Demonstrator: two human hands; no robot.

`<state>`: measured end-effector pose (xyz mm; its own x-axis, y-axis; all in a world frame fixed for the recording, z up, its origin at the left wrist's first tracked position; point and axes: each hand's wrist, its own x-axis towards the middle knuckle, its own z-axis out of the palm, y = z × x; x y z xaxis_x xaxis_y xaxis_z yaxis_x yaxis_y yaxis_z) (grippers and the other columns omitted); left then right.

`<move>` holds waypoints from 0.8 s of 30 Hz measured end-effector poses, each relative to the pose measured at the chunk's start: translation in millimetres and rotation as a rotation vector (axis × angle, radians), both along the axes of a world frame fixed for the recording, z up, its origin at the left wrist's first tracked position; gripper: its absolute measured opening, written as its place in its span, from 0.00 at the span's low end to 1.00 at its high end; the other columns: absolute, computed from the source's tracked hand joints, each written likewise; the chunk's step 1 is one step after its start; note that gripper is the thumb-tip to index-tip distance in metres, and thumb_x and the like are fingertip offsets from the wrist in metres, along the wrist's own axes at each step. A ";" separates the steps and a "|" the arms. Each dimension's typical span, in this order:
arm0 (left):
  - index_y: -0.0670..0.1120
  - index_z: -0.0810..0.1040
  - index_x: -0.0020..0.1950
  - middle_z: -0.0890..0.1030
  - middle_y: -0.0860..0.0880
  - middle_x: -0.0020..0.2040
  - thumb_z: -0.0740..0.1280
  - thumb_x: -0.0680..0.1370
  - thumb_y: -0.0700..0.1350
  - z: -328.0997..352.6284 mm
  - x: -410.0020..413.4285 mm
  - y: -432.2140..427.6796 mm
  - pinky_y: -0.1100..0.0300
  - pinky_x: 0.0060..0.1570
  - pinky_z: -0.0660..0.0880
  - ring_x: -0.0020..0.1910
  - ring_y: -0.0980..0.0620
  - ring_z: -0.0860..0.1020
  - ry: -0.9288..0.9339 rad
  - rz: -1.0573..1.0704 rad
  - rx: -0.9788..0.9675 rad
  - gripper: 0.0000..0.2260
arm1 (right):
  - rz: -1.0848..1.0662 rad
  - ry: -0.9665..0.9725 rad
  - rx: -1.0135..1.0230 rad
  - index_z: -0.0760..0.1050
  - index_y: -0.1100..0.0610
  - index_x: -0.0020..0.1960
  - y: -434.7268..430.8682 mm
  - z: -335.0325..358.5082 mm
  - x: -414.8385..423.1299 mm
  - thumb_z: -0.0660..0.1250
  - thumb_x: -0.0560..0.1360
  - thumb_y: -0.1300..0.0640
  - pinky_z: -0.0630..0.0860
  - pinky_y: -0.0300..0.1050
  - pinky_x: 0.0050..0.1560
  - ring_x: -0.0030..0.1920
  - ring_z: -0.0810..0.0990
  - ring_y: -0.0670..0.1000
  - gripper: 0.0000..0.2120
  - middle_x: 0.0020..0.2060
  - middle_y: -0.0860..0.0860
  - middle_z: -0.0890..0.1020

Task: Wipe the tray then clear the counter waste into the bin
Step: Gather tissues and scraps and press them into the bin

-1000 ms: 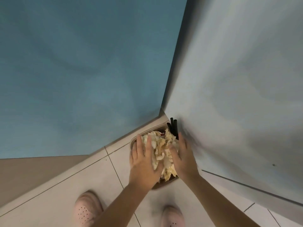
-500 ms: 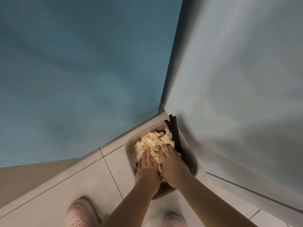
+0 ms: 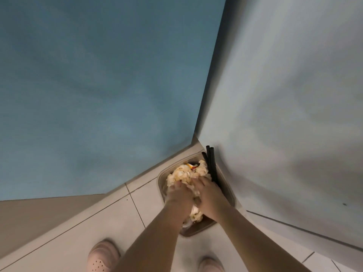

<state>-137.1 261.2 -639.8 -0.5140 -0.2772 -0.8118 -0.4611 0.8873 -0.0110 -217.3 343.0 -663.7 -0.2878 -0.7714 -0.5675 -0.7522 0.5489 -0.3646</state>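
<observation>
A small brown bin (image 3: 160, 181) stands on the tiled floor in the corner, heaped with crumpled cream paper waste (image 3: 183, 173) with a bit of orange and red among it. Black straws (image 3: 211, 161) stick up along the bin's right side. My left hand (image 3: 179, 195) and my right hand (image 3: 209, 196) lie side by side on the heap and press down on it. The left fingertips are sunk into the paper; the right fingers are spread over it. The bin's near rim (image 3: 196, 231) shows below my wrists.
A blue wall (image 3: 98, 75) rises on the left and a pale grey panel (image 3: 284, 95) on the right, meeting just behind the bin. My pink shoes (image 3: 103, 256) stand on the white floor tiles (image 3: 153, 203) in front of it.
Both hands have pushed further down and away into the bin, and the paper heap sits lower and more compressed than a second ago.
</observation>
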 end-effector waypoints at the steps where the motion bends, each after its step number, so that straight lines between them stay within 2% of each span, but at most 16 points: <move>1: 0.41 0.62 0.73 0.62 0.39 0.71 0.69 0.74 0.47 8.9 2.5 -3.9 0.46 0.67 0.64 0.70 0.39 0.60 0.044 0.004 -0.013 0.30 | -0.004 0.014 -0.003 0.55 0.50 0.76 0.1 10.0 0.3 0.63 0.76 0.52 0.58 0.49 0.73 0.74 0.58 0.52 0.31 0.74 0.50 0.60; 5: 0.43 0.61 0.73 0.63 0.40 0.69 0.68 0.75 0.45 53.9 18.0 -12.1 0.49 0.66 0.66 0.70 0.40 0.60 0.118 0.051 -0.043 0.29 | -0.020 0.045 0.002 0.56 0.48 0.75 3.4 55.8 3.1 0.63 0.76 0.53 0.61 0.50 0.72 0.72 0.61 0.54 0.30 0.74 0.50 0.61; 9: 0.46 0.66 0.71 0.62 0.42 0.71 0.62 0.78 0.45 122.9 38.6 -9.4 0.51 0.67 0.64 0.71 0.43 0.58 0.318 0.206 -0.062 0.21 | -0.024 0.069 -0.056 0.57 0.48 0.75 2.9 119.4 6.9 0.61 0.78 0.52 0.61 0.50 0.72 0.73 0.60 0.54 0.28 0.74 0.51 0.59; 11: 0.47 0.72 0.67 0.65 0.45 0.69 0.62 0.78 0.43 164.0 55.6 -6.3 0.53 0.65 0.66 0.69 0.44 0.63 0.526 0.296 -0.075 0.17 | -0.092 0.047 -0.181 0.63 0.49 0.73 -0.7 165.2 12.7 0.61 0.77 0.53 0.64 0.47 0.70 0.70 0.66 0.53 0.25 0.72 0.50 0.63; 14: 0.48 0.82 0.51 0.77 0.45 0.56 0.71 0.69 0.40 239.5 82.0 -4.2 0.55 0.51 0.77 0.55 0.45 0.77 0.954 0.453 -0.162 0.12 | -0.193 -0.003 -0.463 0.74 0.49 0.64 -6.0 254.3 30.6 0.56 0.74 0.48 0.72 0.47 0.62 0.60 0.75 0.49 0.21 0.62 0.46 0.73; 16: 0.48 0.81 0.50 0.78 0.46 0.52 0.66 0.72 0.41 300.9 98.7 -3.0 0.57 0.49 0.77 0.51 0.47 0.77 1.155 0.527 -0.181 0.09 | -0.243 -0.078 -0.621 0.77 0.48 0.59 -11.7 319.4 47.0 0.54 0.72 0.45 0.74 0.44 0.57 0.55 0.77 0.46 0.21 0.56 0.43 0.76; 18: 0.47 0.81 0.50 0.78 0.47 0.50 0.60 0.74 0.43 365.6 118.2 -2.8 0.57 0.47 0.76 0.48 0.49 0.76 1.242 0.600 -0.230 0.11 | -0.222 -0.150 -0.785 0.78 0.51 0.56 -21.4 384.5 66.7 0.58 0.73 0.47 0.74 0.39 0.54 0.51 0.78 0.43 0.17 0.51 0.44 0.77; 20: 0.45 0.81 0.50 0.78 0.49 0.47 0.58 0.75 0.45 417.3 145.5 -1.1 0.58 0.44 0.75 0.45 0.51 0.76 1.282 0.691 -0.302 0.13 | -0.159 -0.197 -0.908 0.79 0.54 0.55 -32.7 442.6 90.9 0.62 0.75 0.50 0.71 0.32 0.53 0.50 0.76 0.39 0.14 0.48 0.44 0.77; 24: 0.46 0.81 0.52 0.80 0.52 0.46 0.57 0.76 0.47 496.6 200.7 -10.4 0.63 0.42 0.74 0.45 0.54 0.76 1.358 0.885 -0.429 0.14 | -0.051 -0.277 -0.971 0.79 0.52 0.56 -67.8 530.1 132.4 0.62 0.75 0.49 0.68 0.27 0.52 0.50 0.75 0.37 0.14 0.48 0.41 0.76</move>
<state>63.6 250.8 -143.3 -0.3063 -0.9140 0.2662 -0.6609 0.4054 0.6315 -84.9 275.2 -133.6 -0.2865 -0.9256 0.2473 -0.5572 -0.0490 -0.8289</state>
